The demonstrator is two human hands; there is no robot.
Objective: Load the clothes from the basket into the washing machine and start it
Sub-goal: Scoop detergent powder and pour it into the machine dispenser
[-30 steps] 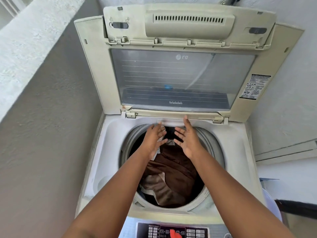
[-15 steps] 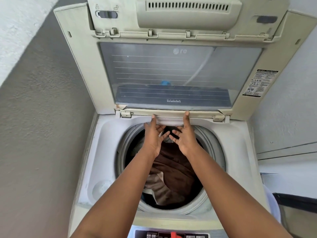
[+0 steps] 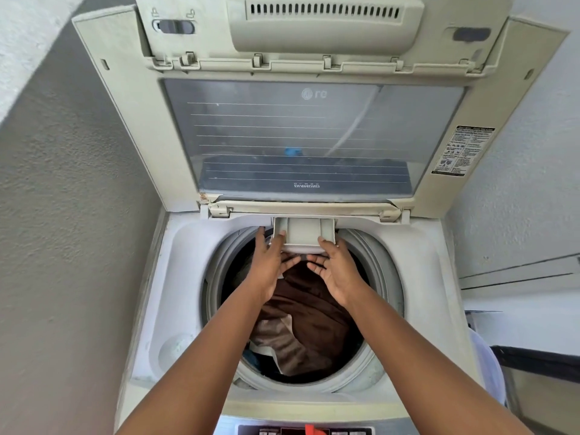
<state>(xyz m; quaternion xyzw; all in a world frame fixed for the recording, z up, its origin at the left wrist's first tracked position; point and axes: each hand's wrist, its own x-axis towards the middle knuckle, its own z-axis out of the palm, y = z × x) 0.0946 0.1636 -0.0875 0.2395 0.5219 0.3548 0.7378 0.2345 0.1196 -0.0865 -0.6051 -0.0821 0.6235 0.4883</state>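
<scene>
Clothes lie heaped in the drum, brown cloth on top with a paler towel below it toward the front. Our fingers are off them: both pairs are on the small detergent drawer at the back rim of the washing machine. Our left hand has its thumb on the drawer's left edge and its fingers curled under the front lip; our right hand mirrors it, thumb at the right corner, fingers hooked beneath. Both pinch the drawer between thumb and fingers.

We judge the drawer light, stiff plastic, likely to bind if pulled crooked, so an even grip at both front corners suits it. The clothes look soft and limp, easy to push down by the handful.

A second ago our hands were spread open above the drum, holding nothing. Half a second ago the fingertips had reached the back rim and the drawer was still flush. Now it stands pulled out over the drum's edge. The lid is propped upright behind, and a strip of the control panel shows at the bottom of the view.
</scene>
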